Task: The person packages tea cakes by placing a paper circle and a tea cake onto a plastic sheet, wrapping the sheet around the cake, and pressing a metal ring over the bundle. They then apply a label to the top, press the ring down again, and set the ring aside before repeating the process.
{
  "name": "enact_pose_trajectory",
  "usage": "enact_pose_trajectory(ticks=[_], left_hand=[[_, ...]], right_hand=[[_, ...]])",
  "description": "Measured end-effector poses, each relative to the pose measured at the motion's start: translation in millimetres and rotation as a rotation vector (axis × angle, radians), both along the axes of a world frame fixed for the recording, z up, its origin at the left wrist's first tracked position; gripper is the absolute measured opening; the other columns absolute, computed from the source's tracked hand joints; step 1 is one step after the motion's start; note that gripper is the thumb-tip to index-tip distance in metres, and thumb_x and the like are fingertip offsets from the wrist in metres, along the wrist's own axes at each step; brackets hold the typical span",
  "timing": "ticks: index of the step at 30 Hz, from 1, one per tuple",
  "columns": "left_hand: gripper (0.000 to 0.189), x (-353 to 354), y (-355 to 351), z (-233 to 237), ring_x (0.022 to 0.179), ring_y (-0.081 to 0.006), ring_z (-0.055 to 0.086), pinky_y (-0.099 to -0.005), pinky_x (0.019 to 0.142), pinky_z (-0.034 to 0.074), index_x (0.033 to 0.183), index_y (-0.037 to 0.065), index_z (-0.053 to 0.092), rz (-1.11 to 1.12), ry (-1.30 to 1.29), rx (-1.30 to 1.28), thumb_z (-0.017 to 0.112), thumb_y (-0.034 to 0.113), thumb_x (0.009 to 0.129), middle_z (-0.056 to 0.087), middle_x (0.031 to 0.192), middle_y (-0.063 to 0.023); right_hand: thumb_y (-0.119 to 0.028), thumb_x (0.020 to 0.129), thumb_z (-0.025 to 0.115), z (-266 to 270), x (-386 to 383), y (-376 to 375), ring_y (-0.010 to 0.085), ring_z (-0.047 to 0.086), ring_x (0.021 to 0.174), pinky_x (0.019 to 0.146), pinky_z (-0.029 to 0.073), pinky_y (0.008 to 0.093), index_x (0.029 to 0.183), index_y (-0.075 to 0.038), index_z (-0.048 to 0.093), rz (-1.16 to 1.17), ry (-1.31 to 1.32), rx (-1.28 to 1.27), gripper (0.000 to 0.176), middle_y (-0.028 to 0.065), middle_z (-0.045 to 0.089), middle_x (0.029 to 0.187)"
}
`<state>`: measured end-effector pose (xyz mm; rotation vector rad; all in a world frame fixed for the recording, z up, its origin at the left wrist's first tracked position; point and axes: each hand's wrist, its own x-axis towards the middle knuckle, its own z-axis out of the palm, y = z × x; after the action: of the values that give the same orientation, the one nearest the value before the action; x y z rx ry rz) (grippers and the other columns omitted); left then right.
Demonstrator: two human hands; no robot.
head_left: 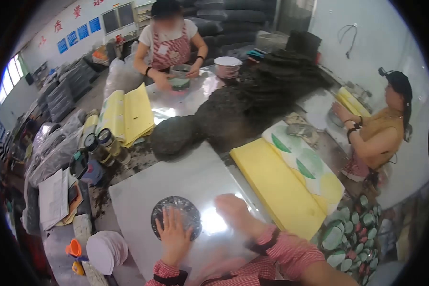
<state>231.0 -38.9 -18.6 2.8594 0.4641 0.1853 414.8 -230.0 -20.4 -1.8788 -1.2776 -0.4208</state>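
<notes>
A round black disc [153,217] in shiny clear plastic lies on the smooth metal sheet [133,195] in front of me. My left hand [175,233] rests flat on the disc, its fingers spread. To the right, my right hand [234,213] is raised a little over the sheet, apart from the disc. It is curled like a fist and slightly blurred, and I see nothing in it.
A dark mound [252,102] fills the table's middle. Yellow sheets [276,190] lie right; several green-and-white round packets [338,236] are beyond. White discs [107,252], bottles [100,148] and papers [55,198] stand left. Two co-workers [169,47] handle things across the table and at right.
</notes>
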Motion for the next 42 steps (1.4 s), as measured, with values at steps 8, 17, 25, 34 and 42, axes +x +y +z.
enact_pose_trajectory(ticks=[8, 17, 25, 34, 42], left_hand=[[0.074, 4, 0, 8, 0.151, -0.0426, 0.021, -0.0650, 0.119, 0.010, 0.146, -0.004, 0.044, 0.030, 0.020, -0.075, 0.064, 0.041, 0.091, 0.030, 0.160, -0.0231], [0.071, 2, 0, 9, 0.150, -0.0433, 0.023, -0.0649, 0.118, 0.013, 0.146, -0.003, 0.045, -0.007, 0.005, -0.051, 0.064, 0.038, 0.091, 0.031, 0.159, -0.0243], [0.073, -1, -8, 15, 0.151, -0.0436, 0.020, -0.0641, 0.118, 0.016, 0.149, 0.001, 0.043, 0.108, -0.062, 0.010, 0.065, 0.040, 0.091, 0.026, 0.161, -0.0242], [0.067, -1, 5, -21, 0.131, -0.0323, 0.054, -0.0460, 0.111, 0.040, 0.139, 0.007, 0.054, -0.015, -0.415, -0.541, 0.080, 0.026, 0.080, 0.059, 0.138, -0.0134], [0.066, -3, 3, 6, 0.128, -0.0344, 0.054, -0.0434, 0.112, 0.037, 0.140, 0.011, 0.055, 0.052, -0.408, -0.818, 0.077, 0.034, 0.082, 0.058, 0.140, -0.0116]], right_hand=[[-0.017, 0.085, 0.073, -42, 122, -251, 0.0379, 0.067, 0.102, 0.089, 0.053, 0.0461, 0.118, -0.002, 0.069, -0.908, -0.312, -0.381, 0.037, 0.0185, 0.071, 0.114], [-0.008, 0.089, 0.064, -50, 209, -320, 0.0290, 0.068, 0.078, 0.074, 0.052, 0.0370, 0.090, 0.002, 0.071, -1.121, 0.278, 0.089, 0.012, 0.0191, 0.073, 0.088], [-0.029, 0.109, 0.040, -63, 173, -291, 0.0320, 0.057, 0.125, 0.097, 0.052, 0.0401, 0.142, 0.005, 0.048, -0.936, 0.500, 0.843, 0.048, 0.0239, 0.054, 0.142], [-0.038, 0.083, 0.075, 7, -48, 56, 0.0413, 0.046, 0.137, 0.115, 0.037, 0.0489, 0.143, 0.004, 0.046, 0.408, 0.057, -0.326, 0.079, 0.0276, 0.048, 0.146], [-0.042, 0.099, 0.056, 23, -47, 111, 0.0342, 0.043, 0.141, 0.119, 0.027, 0.0507, 0.154, -0.002, 0.035, 0.548, 1.218, -0.123, 0.071, 0.0228, 0.046, 0.149]])
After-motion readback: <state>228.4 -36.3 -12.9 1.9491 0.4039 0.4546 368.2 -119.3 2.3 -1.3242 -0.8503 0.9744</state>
